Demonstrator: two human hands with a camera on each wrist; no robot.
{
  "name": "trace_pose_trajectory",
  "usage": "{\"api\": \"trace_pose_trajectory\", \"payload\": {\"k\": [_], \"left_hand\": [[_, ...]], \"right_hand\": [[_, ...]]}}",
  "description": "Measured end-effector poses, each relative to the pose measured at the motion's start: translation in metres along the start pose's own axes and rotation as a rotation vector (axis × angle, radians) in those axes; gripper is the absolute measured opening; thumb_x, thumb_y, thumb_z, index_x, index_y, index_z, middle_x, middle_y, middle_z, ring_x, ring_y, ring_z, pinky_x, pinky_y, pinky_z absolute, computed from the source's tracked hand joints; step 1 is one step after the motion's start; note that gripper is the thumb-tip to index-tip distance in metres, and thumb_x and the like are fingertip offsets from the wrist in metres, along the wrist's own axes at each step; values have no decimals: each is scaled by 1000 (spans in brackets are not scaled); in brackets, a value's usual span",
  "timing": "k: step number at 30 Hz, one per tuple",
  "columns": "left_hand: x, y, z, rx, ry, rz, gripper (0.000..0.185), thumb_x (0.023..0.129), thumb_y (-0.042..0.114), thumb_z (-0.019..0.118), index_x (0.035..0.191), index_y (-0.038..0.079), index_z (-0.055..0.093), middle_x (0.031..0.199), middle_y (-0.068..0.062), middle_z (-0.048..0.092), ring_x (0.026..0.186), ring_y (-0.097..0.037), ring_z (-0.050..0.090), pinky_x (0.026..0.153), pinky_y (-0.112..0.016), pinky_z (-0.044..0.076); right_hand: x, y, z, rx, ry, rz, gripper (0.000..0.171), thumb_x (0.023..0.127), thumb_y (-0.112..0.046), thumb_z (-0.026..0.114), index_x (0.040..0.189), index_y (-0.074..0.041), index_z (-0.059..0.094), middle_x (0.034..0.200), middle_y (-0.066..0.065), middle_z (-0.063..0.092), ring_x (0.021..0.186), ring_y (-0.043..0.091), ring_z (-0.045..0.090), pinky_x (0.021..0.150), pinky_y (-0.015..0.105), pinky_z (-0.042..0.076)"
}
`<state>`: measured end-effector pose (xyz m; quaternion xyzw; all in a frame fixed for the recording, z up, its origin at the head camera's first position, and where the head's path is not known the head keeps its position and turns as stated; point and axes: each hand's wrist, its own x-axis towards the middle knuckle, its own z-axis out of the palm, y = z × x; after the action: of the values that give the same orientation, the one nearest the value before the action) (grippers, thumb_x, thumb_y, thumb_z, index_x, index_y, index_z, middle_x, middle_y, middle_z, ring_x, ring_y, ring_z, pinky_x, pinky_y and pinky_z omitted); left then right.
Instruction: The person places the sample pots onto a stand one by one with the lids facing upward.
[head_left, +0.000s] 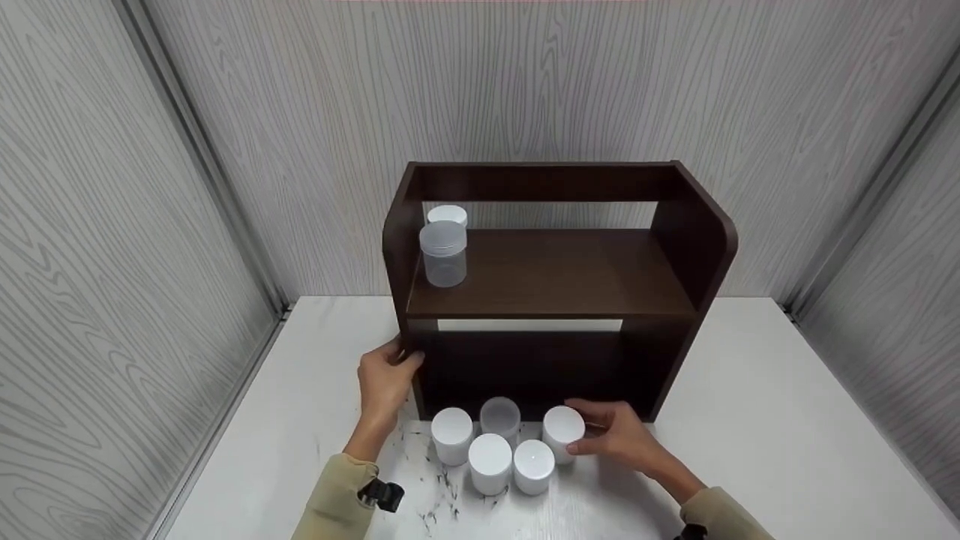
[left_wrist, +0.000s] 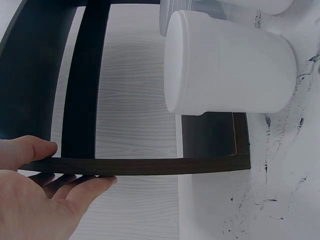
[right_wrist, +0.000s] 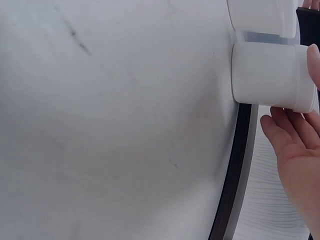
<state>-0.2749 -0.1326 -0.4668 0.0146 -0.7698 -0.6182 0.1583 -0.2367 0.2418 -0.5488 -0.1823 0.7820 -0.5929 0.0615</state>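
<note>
The left hand (head_left: 384,382) clasps the front edge of the left side panel of the dark wooden shelf (head_left: 555,274), thumb on one face and fingers on the other; its grip is pinching that panel. The right hand (head_left: 619,436) curls round the white jar (head_left: 562,433) at 3 o'clock of the cluster on the white table (head_left: 787,450); the fingertips behind the jar are hidden. Four more jars stand close by: white ones (head_left: 452,435) (head_left: 490,463) (head_left: 533,466) and a frosted jar (head_left: 500,417) at 12 o'clock, partly hidden by them. On the upper board, at 9 o'clock, a clear jar (head_left: 443,255) half hides a white-lidded one (head_left: 448,215). The lower compartment is too dark to make out.
</note>
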Motion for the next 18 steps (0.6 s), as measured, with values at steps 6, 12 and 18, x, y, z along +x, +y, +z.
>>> {"api": "trace_pose_trajectory", "payload": {"k": [6, 12, 18], "left_hand": [[0, 1, 0, 6, 6, -8, 45, 96, 5, 70, 137, -11, 62, 129, -26, 69, 119, -36, 68, 94, -40, 58], [0, 1, -1, 3, 13, -13, 46, 96, 6, 70, 138, -12, 61, 130, -27, 68, 119, -36, 68, 94, -40, 58], [-1, 0, 0, -28, -3, 2, 45, 96, 4, 69, 138, -12, 61, 130, -28, 68, 119, -36, 69, 92, -35, 58]], "right_hand": [[2, 0, 1, -3, -6, 6, 72, 79, -9, 93, 142, 7, 61, 140, 23, 64, 126, 39, 63, 103, 46, 52], [1, 0, 3, 27, -3, 18, 72, 79, -6, 93, 142, 9, 60, 140, 24, 63, 126, 40, 63, 102, 45, 53], [0, -2, 4, 32, -8, 40, 74, 79, -8, 93, 142, 10, 59, 140, 22, 64, 127, 40, 62, 104, 44, 52]]}}
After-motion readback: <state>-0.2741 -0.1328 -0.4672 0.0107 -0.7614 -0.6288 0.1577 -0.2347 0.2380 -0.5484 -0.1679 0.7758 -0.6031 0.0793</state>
